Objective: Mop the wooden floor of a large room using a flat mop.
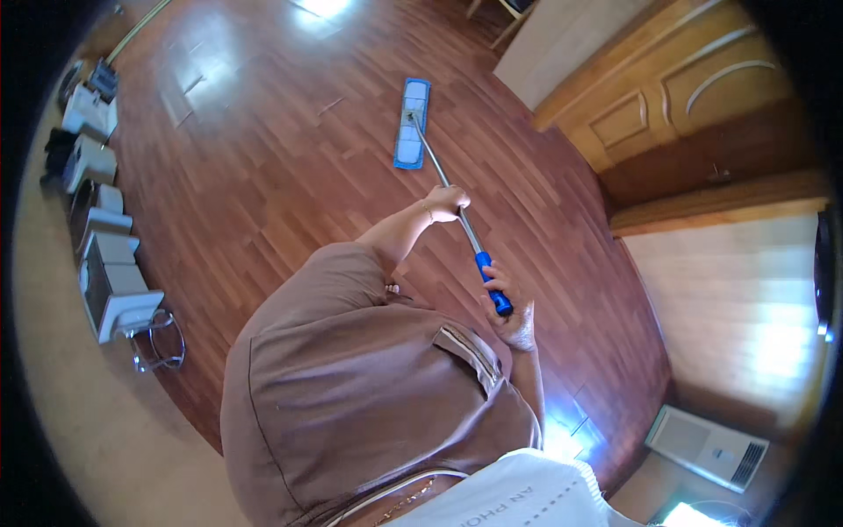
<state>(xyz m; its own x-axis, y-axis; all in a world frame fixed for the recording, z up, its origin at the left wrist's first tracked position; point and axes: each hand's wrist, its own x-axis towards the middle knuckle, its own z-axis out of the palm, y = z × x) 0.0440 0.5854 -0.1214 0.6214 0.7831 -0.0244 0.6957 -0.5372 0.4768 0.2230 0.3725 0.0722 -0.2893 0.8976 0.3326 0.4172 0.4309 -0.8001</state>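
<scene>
A flat mop [409,140] with a pale pad edged in blue lies on the wooden floor ahead of me. Its thin metal pole [474,235] slants back toward my right side and ends in a blue grip [483,261]. Partway down the pole, my left hand [446,203] is closed around the metal, a bracelet at its wrist. My right hand [515,321] holds the blue grip near its end, the palm beside it and the fingers curled over it. Both hands are on the same mop.
Along the left wall stand several white appliances or fixtures [114,277] and a clear round-framed stool [158,342]. To the right are a carved wooden door [676,105] and a pale wall panel [729,281]. A white floor unit [707,446] sits at lower right; chair legs [509,31] show at the top.
</scene>
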